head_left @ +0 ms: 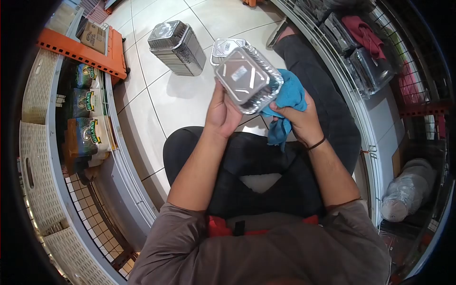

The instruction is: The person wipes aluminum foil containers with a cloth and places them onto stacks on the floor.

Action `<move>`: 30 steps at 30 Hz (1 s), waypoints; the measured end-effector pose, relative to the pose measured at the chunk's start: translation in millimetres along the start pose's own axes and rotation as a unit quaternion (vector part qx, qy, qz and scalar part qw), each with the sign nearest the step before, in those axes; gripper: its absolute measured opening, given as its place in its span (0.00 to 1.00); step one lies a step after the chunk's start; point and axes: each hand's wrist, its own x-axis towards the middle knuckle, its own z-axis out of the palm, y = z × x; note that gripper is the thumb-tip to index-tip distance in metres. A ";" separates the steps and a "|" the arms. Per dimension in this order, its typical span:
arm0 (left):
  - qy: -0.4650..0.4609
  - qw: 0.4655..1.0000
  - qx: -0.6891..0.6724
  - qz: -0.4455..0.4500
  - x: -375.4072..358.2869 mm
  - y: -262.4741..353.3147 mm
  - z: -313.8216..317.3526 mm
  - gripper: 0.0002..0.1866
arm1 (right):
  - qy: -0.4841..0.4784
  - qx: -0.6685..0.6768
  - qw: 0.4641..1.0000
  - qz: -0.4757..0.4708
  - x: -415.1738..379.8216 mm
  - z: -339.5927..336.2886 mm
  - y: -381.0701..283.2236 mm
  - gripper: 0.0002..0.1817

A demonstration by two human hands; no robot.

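Floor [159, 102], white tile, bears one tall foil container stack [183, 54], with a low foil piece [229, 46] near it. Held foil container [242, 76] observed tilted above the floor, between both hands. Left hand [222, 111] supports its near side. Right hand [304, 116] grips blue cloth [290, 92], bunched against the container's edge.

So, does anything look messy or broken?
Nothing looks spilled or broken. Only the red cloth looks a bit messy: it's crumpled over the dark packs on the right, not folded.
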 end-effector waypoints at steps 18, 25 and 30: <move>0.075 0.982 0.116 -0.131 -14.7 -23.3 34.3 0.33 | -0.167 -0.429 0.864 -0.203 -1.9 9.6 5.8 0.60; 0.067 0.987 0.104 -0.106 -21.1 -21.0 29.7 0.41 | -0.169 -0.437 0.851 -0.236 -2.6 23.2 22.5 0.50; 0.102 0.979 0.167 -0.055 -22.8 -52.2 33.2 0.42 | -0.066 -0.362 0.910 -0.190 11.0 16.8 16.4 0.44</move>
